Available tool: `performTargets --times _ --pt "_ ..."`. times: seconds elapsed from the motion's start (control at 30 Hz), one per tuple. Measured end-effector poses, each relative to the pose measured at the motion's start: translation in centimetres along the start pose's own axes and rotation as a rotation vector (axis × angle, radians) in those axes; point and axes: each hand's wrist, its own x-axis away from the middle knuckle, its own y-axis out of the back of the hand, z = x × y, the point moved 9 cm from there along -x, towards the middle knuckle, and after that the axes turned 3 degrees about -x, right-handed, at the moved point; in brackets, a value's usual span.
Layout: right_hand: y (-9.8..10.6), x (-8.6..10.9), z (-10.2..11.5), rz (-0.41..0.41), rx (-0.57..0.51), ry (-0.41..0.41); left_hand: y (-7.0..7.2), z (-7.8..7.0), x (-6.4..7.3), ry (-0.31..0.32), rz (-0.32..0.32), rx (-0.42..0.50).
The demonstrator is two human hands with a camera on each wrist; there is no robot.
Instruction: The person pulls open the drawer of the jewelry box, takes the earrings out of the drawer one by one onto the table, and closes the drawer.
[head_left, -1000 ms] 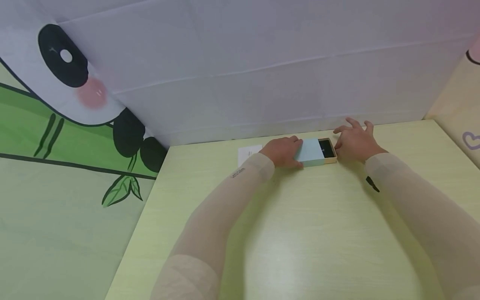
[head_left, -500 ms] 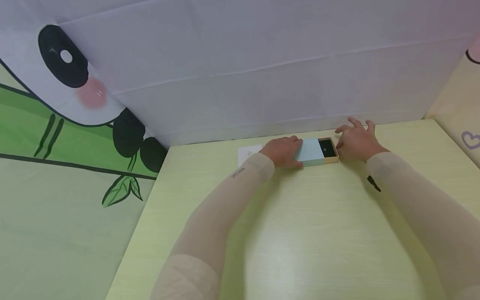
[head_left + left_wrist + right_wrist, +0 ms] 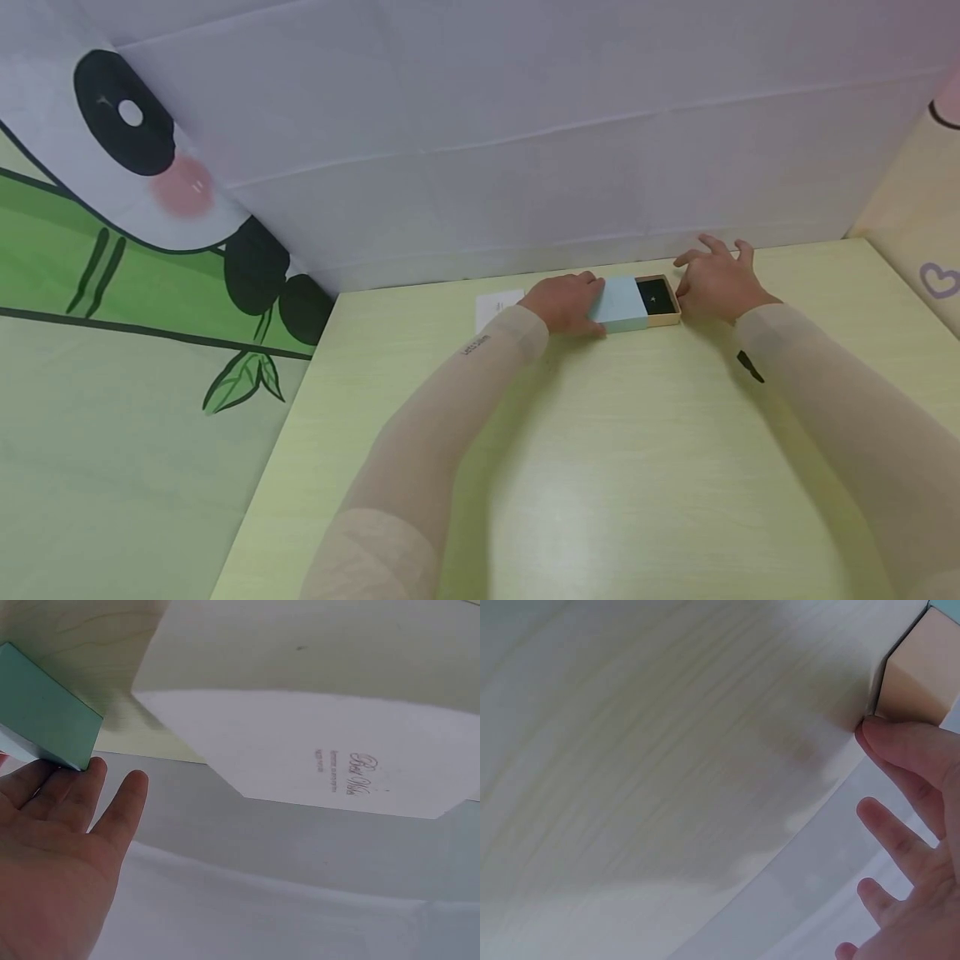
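- Blue cover [image 3: 621,302]: lies flat on the table [image 3: 592,467], near its far edge and close to the white backdrop [image 3: 480,142].
- Tan drawer [image 3: 663,320]: juts out of the cover's right end, partly drawn; the rest is hidden inside.
- Black insert [image 3: 654,293]: sits within the exposed part of the drawer and bears a small pale mark, too small to identify.
- Left hand [image 3: 564,302]: you grip the cover at its left end, thumb along the near side and fingers over the far part. Your left wrist view shows fingertips touching the cover's edge, with one finger held apart from it.
- Right hand [image 3: 722,285]: you pinch the drawer's outer end between thumb and forefinger; the other fingers are spread and clear of it, as your right wrist view confirms.
- White card [image 3: 495,308]: lies on the table to the left of your left hand, partly hidden by it in the head view. Your left wrist view shows ornate print on it reading as "Best Wishes", with smaller lines beneath.
- Sleeves [image 3: 435,433]: pale on both arms, dark lettering near your left wrist.
- Dark piece [image 3: 750,367]: shows below your right wrist; you cannot tell what it is.
- Side panel [image 3: 112,250]: green and white cartoon print, to the left of the table.
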Motion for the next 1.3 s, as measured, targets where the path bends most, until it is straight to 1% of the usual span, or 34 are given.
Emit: performTargets --times 0.2,0.6,0.9,1.1,1.3 --pt "-0.16 -0.16 -0.47 -0.004 0.001 -0.001 -0.02 0.04 -0.03 0.004 0.004 0.006" --pt "0.0 -0.11 -0.31 -0.006 0.007 -0.004 0.12 -0.09 0.28 -0.006 -0.013 0.006" --pt "0.06 -0.09 -0.33 -0.005 0.017 0.001 -0.14 0.02 -0.17 0.0 0.005 0.014" --pt "0.28 0.02 -0.04 -0.01 0.039 0.007 0.0 -0.03 0.03 -0.003 -0.008 0.0" --pt "0.11 0.03 -0.31 -0.004 0.043 -0.01 0.09 -0.14 0.24 -0.01 -0.021 -0.003"
